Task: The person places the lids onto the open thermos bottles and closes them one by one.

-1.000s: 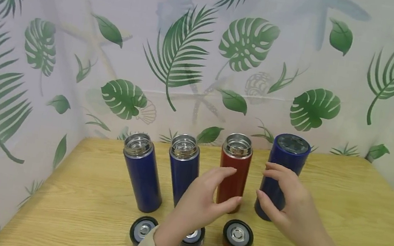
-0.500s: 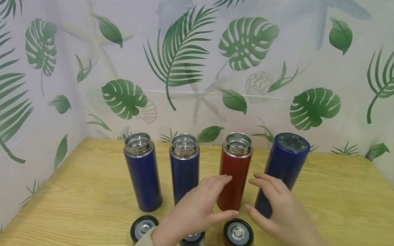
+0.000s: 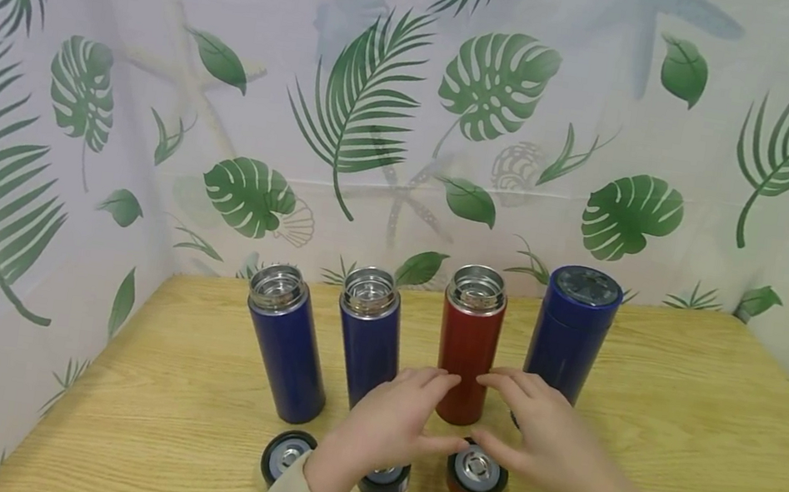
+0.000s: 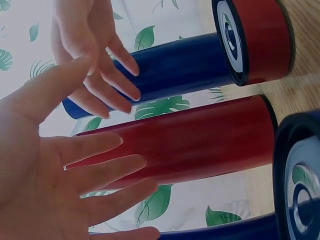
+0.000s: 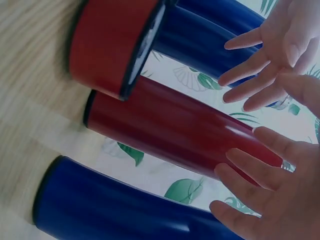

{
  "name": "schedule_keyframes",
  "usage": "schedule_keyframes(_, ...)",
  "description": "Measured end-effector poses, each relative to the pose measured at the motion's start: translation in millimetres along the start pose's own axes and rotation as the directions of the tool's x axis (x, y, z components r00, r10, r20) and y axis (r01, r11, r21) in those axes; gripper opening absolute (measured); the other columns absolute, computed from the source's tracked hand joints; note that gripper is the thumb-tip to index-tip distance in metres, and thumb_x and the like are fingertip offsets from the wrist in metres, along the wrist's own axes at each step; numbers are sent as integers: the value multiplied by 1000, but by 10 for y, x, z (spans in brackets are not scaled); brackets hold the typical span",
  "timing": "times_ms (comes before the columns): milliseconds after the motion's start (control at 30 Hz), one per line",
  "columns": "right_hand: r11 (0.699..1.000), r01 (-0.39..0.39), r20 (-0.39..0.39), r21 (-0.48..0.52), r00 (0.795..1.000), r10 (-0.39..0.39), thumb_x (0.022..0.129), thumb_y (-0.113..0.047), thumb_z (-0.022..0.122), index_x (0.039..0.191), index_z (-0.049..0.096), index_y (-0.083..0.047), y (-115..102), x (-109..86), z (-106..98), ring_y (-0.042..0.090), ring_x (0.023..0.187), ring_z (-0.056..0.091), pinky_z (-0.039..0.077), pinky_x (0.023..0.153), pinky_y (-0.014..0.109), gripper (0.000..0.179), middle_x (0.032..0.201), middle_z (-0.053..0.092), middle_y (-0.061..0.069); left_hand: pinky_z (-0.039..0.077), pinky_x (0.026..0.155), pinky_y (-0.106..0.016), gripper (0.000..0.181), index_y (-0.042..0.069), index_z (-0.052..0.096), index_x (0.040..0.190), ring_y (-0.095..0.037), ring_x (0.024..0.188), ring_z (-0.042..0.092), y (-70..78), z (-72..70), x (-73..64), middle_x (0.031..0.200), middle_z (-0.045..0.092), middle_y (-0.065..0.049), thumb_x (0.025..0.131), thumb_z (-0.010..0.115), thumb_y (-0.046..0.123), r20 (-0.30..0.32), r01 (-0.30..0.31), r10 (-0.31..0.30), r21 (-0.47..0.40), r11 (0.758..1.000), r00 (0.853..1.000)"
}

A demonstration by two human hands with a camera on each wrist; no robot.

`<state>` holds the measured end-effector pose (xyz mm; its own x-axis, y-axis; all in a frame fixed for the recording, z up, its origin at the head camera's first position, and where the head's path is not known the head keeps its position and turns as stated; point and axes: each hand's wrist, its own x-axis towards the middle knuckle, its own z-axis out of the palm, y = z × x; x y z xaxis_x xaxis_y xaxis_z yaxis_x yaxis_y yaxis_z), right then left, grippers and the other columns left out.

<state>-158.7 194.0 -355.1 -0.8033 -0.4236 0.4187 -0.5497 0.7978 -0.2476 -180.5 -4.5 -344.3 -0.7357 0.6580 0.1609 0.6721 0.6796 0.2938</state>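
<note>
Both hands hang in the air in front of an uncapped red vacuum flask point(image 3: 468, 349), holding nothing. My left hand point(image 3: 385, 421) has its fingers spread, extended toward the flask's lower body. From the other side reaches my right hand point(image 3: 545, 435), its fingers likewise relaxed and apart. In the head view the two thumb tips almost meet over the upturned red lid point(image 3: 475, 489). That lid point(image 4: 265, 42) appears large in the left wrist view, beside the red flask point(image 4: 200, 142). Behind the right hand stands a capped blue flask point(image 3: 573, 338).
Two uncapped blue flasks, the left one point(image 3: 284, 357) and the middle one point(image 3: 367, 343), stand left of the red flask. Two upturned lids, one at left point(image 3: 285, 456) and one partly hidden by the left wrist point(image 3: 385, 484), lie on the wooden table point(image 3: 136, 411). A leaf-patterned cloth point(image 3: 413, 114) hangs behind.
The right hand has moved left and down, away from the capped blue flask, closer to the left hand. The left hand has lowered slightly. Flasks and lids have stayed put.
</note>
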Motion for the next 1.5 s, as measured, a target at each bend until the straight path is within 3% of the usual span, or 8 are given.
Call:
schedule_keyframes(400, 1000, 21, 149, -2, 989, -20, 74, -39, 68, 114, 54, -8, 17, -1, 132, 24, 97, 53, 43, 79, 46, 53, 109, 55, 8, 44, 82, -30, 60, 14, 47, 127, -15, 107, 49, -7, 20, 13, 121, 51, 0, 80, 57, 50, 147, 8, -8, 0, 1000, 989)
schedule_keyframes(667, 999, 15, 273, 46, 962, -27, 76, -52, 60, 115, 54, -10, 29, -20, 175, 20, 94, 52, 43, 76, 44, 58, 105, 54, 1, 45, 77, -27, 58, 18, 49, 124, -11, 101, 51, 10, 66, 19, 118, 52, 6, 77, 59, 51, 175, 5, -6, 8, 1000, 985)
schedule_keyframes(900, 998, -1, 342, 59, 939, -19, 70, -40, 71, 117, 53, -8, 26, -40, 235, 24, 98, 50, 41, 77, 49, 60, 109, 52, 4, 45, 78, -27, 56, 16, 51, 122, -11, 102, 51, 34, 56, 32, 118, 52, 5, 78, 61, 49, 225, 28, -33, 25, 999, 974)
schedule_keyframes(1133, 999, -9, 391, 48, 920, -11, 64, -36, 76, 119, 51, -4, 11, -51, 286, 27, 101, 49, 40, 77, 52, 68, 112, 52, 8, 45, 79, -28, 57, 15, 51, 123, -13, 102, 51, 52, 47, 22, 119, 53, 3, 78, 60, 48, 235, 21, -31, 47, 999, 972)
schedule_keyframes(1500, 1000, 3, 448, 30, 894, -16, 61, -33, 79, 113, 55, -4, 12, -51, 339, 22, 90, 52, 42, 70, 49, 64, 104, 54, 4, 46, 76, -28, 56, 14, 52, 122, -14, 99, 53, 50, 53, 21, 116, 54, 2, 78, 61, 48, 240, 4, -19, 62, 998, 971)
